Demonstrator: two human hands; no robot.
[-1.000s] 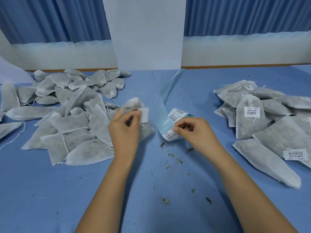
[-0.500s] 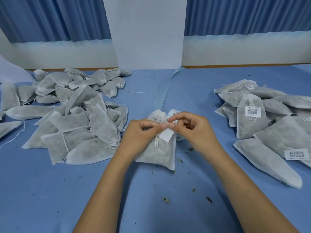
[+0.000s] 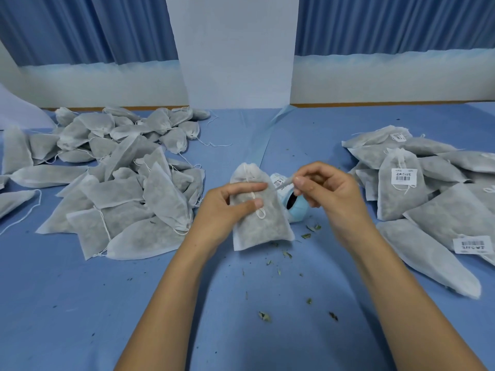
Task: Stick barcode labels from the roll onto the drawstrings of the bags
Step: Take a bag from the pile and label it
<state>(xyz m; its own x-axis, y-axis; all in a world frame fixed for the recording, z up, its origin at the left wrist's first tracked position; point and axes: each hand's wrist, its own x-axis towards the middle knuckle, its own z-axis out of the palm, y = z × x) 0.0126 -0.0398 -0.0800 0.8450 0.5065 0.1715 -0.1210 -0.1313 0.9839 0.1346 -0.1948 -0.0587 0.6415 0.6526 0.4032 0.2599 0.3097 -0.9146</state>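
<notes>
My left hand point(image 3: 227, 207) grips a bag point(image 3: 261, 231), my right hand point(image 3: 330, 195) pinches a label point(image 3: 284, 182); labelled bags point(image 3: 401, 188) lie right, a bigger unlabelled heap point(image 3: 120, 188) waits left.

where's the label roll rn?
Head view, centre of the table: the label roll lies just right of the bag the left hand holds, under the right hand pinching a label.

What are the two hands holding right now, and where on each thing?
The left hand grips the drawstring bag by its left side, thumb on the string. The right hand pinches a barcode label by its end.
</notes>
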